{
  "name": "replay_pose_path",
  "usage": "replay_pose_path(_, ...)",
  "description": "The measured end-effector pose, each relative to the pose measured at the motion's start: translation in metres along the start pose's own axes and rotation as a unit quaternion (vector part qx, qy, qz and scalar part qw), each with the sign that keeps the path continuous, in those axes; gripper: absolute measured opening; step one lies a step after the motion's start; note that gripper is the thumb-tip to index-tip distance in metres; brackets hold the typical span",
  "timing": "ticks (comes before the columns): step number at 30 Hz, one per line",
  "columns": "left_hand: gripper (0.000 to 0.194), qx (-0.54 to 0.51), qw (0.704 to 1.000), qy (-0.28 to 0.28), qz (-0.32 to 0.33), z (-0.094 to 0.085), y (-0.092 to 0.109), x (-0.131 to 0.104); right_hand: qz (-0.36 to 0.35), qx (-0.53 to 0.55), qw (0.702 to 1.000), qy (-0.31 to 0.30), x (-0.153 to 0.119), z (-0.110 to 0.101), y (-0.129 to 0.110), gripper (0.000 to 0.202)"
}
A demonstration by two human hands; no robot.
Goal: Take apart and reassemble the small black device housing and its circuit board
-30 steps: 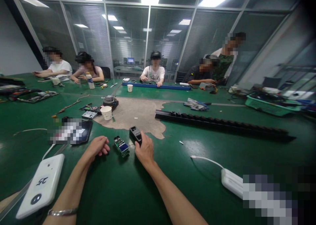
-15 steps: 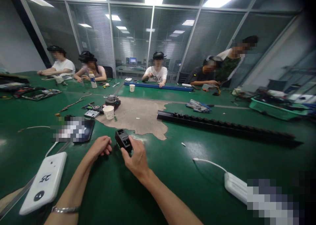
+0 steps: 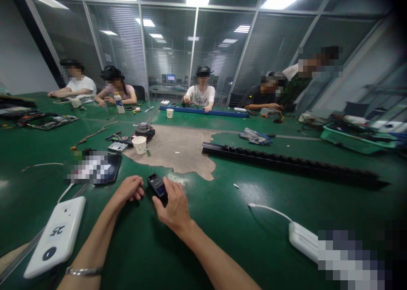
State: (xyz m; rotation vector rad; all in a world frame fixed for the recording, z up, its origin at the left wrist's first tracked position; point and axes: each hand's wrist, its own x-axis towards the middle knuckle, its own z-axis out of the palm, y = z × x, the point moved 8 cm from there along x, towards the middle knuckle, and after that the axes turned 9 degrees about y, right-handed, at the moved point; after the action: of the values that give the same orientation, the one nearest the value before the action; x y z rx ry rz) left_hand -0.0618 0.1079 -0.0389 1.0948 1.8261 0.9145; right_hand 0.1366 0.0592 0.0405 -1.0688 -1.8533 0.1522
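Fingers [image 3: 170, 187] and thumb of our right hand [image 3: 174, 206] were partly spread, gripping a small black plastic casing with a dark blue screen [image 3: 155, 185] between them. The thumb lay along its near side, and the fingertips rested on its right edge. We came at the casing from five o'clock, and it sat on the green tabletop [image 3: 203, 256].

At nine o'clock from the casing, just beside it but apart, our left hand [image 3: 131, 189] rested on the table. Its fingers were loosely closed, curled toward the palm; we could not tell whether anything lay inside the curl. We wore a silver metal bracelet [image 3: 84, 271] on that wrist.

Counting from the casing, we had a dark glossy flat device [image 3: 113, 169] at ten o'clock, partly blurred, and a white patterned paper cup [image 3: 139, 145] at eleven. A bare, greyish-brown patch [image 3: 178, 146] of the tabletop spread at one o'clock. From two round to three ran a long black ridged strip [image 3: 280, 165]. A white plastic power bank [image 3: 302, 237] with a short white cable stood off at four, and a larger white one marked 25 [image 3: 57, 235] lay at eight.
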Motion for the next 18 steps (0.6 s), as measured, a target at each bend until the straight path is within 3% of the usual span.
replay_pose_path(9,0.039,-0.024,0.999,-0.025,-0.001,0.005,-0.001,-0.001,-0.001,0.004,0.999,-0.034,-0.007,0.014,0.01,0.058)
replay_pose_path(15,0.036,-0.011,1.0,-0.024,-0.009,0.006,-0.003,0.001,0.012,0.049,0.998,0.024,0.005,-0.004,0.002,0.06)
replay_pose_path(18,0.036,-0.013,1.0,-0.024,-0.008,0.006,-0.003,0.001,0.043,0.067,0.995,0.064,0.014,-0.014,0.011,0.058)
